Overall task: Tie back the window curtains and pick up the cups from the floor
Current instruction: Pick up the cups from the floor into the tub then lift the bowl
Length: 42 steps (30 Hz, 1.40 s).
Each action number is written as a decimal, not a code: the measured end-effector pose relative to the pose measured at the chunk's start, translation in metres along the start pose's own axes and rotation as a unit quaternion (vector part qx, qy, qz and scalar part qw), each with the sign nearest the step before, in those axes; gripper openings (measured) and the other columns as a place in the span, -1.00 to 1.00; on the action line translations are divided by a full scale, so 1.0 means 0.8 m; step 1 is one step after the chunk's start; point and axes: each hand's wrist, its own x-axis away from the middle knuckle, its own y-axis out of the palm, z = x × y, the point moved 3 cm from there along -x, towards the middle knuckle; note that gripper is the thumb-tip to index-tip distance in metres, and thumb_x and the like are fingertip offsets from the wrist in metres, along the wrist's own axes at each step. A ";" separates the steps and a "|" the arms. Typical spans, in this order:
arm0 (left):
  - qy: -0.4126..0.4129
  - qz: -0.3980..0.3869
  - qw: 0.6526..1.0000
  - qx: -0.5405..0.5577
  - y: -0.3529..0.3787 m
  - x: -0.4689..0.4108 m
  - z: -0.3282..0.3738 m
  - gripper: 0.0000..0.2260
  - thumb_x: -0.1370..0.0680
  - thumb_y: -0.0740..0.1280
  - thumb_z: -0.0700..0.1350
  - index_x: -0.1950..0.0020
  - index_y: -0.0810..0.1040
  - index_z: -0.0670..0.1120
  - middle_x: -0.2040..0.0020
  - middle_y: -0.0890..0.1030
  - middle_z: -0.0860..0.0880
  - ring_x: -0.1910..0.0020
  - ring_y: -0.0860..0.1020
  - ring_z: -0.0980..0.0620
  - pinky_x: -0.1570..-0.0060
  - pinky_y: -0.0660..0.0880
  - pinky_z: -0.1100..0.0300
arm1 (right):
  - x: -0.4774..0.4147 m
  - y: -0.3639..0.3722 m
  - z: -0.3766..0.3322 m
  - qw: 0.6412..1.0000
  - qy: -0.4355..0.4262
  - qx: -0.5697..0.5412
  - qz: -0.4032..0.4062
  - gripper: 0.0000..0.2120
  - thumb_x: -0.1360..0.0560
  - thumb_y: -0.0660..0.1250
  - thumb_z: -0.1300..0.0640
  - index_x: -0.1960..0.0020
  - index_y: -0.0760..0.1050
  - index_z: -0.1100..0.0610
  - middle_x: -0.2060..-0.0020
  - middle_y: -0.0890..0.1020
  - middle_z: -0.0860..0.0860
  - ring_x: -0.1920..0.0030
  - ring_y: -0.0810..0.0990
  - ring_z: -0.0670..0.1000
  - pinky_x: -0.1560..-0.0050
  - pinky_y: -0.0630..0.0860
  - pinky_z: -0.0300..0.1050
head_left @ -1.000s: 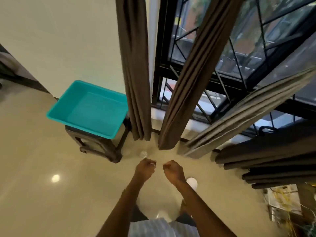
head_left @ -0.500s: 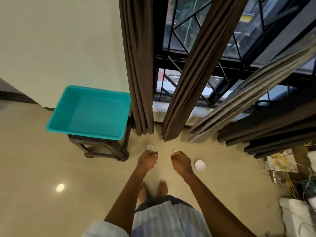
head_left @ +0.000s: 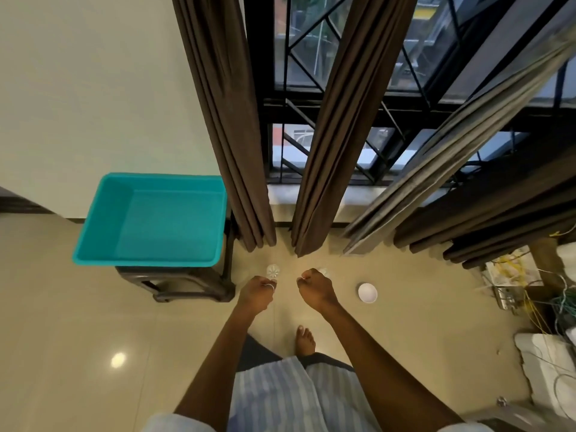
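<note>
Brown curtain panels hang loose in front of the barred window: a left panel [head_left: 224, 135], a middle panel [head_left: 333, 145] and further bunched panels [head_left: 461, 182] to the right. On the floor below them stand a clear cup [head_left: 273, 270], a second clear cup [head_left: 323, 271] and a white cup [head_left: 367, 293]. My left hand [head_left: 257, 291] and right hand [head_left: 314, 286] are held side by side above the floor, fingers curled under, with nothing visible in them. The second clear cup is partly hidden behind my right hand.
A teal plastic tub [head_left: 215, 219] sits on a dark stool [head_left: 187, 285] left of the curtains. Tangled cables and boxes [head_left: 530, 291] crowd the right edge. My bare foot [head_left: 305, 338] stands on the beige tiled floor.
The view has tilted down and closer to the floor, bringing my foot and the cups into sight. Both hands stay curled and side by side.
</note>
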 end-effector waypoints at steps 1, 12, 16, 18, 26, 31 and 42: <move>0.007 -0.001 1.000 -0.011 -0.006 -0.004 0.005 -0.85 -0.63 0.28 -0.10 -0.13 0.56 -0.13 -0.09 0.62 -0.16 -0.11 0.61 -0.18 -0.21 0.56 -0.10 | -0.004 0.001 -0.003 1.000 0.006 -0.015 0.008 -0.69 -0.59 0.29 0.06 -0.26 0.53 0.19 -0.20 0.64 0.14 -0.19 0.61 0.19 -0.24 0.56 0.00; 0.007 -0.041 0.997 -0.059 -0.075 -0.057 -0.015 -0.76 -0.60 0.32 0.07 -0.16 0.54 -0.05 -0.17 0.61 -0.12 -0.16 0.60 -0.13 -0.28 0.51 -0.12 | 0.002 0.066 -0.049 0.998 0.054 -0.031 0.028 -0.67 -0.64 0.27 0.06 -0.34 0.48 0.18 -0.32 0.58 0.10 -0.33 0.54 0.15 -0.31 0.43 -0.10; -0.009 -0.075 0.993 -0.095 -0.083 -0.082 -0.033 -0.73 -0.58 0.34 0.01 -0.21 0.52 -0.09 -0.21 0.61 -0.15 -0.19 0.60 -0.17 -0.27 0.52 -0.13 | -0.005 0.089 -0.046 0.998 0.062 -0.018 0.018 -0.65 -0.65 0.26 0.08 -0.39 0.45 0.19 -0.37 0.55 0.10 -0.38 0.50 0.14 -0.39 0.40 -0.05; -0.003 -0.074 0.989 -0.127 -0.081 -0.091 -0.032 -0.69 -0.57 0.33 0.03 -0.24 0.53 -0.10 -0.18 0.63 -0.13 -0.16 0.61 -0.15 -0.24 0.54 -0.11 | -0.015 0.100 -0.040 0.998 0.066 -0.015 0.006 -0.65 -0.65 0.26 0.09 -0.39 0.44 0.19 -0.38 0.54 0.09 -0.39 0.50 0.13 -0.40 0.41 -0.05; -0.008 -0.078 0.963 -0.256 -0.044 -0.210 -0.095 -0.60 -0.62 0.26 0.13 -0.31 0.51 -0.13 -0.24 0.60 -0.09 -0.22 0.58 -0.11 -0.31 0.49 -0.05 | -0.133 0.156 0.028 0.996 0.072 0.021 -0.050 -0.64 -0.65 0.23 0.09 -0.40 0.44 0.21 -0.36 0.55 0.10 -0.36 0.52 0.15 -0.34 0.41 -0.08; -0.050 -0.079 0.971 -0.221 -0.005 -0.342 -0.173 -0.60 -0.50 0.32 0.16 -0.21 0.57 -0.06 -0.18 0.65 -0.07 -0.15 0.64 -0.07 -0.24 0.55 -0.09 | -0.241 0.202 0.091 0.994 0.096 -0.013 -0.054 -0.63 -0.60 0.22 0.10 -0.37 0.48 0.18 -0.26 0.62 0.14 -0.20 0.62 0.22 -0.28 0.54 0.09; -0.016 -0.050 0.979 -0.198 0.079 -0.565 -0.241 -0.64 -0.57 0.18 -0.13 -0.36 0.49 -0.07 -0.34 0.54 -0.15 -0.30 0.52 -0.20 -0.34 0.46 -0.08 | -0.473 0.311 0.214 0.993 0.105 -0.018 -0.058 -0.60 -0.63 0.17 0.14 -0.45 0.42 0.18 -0.37 0.54 0.14 -0.35 0.50 0.18 -0.36 0.43 -0.03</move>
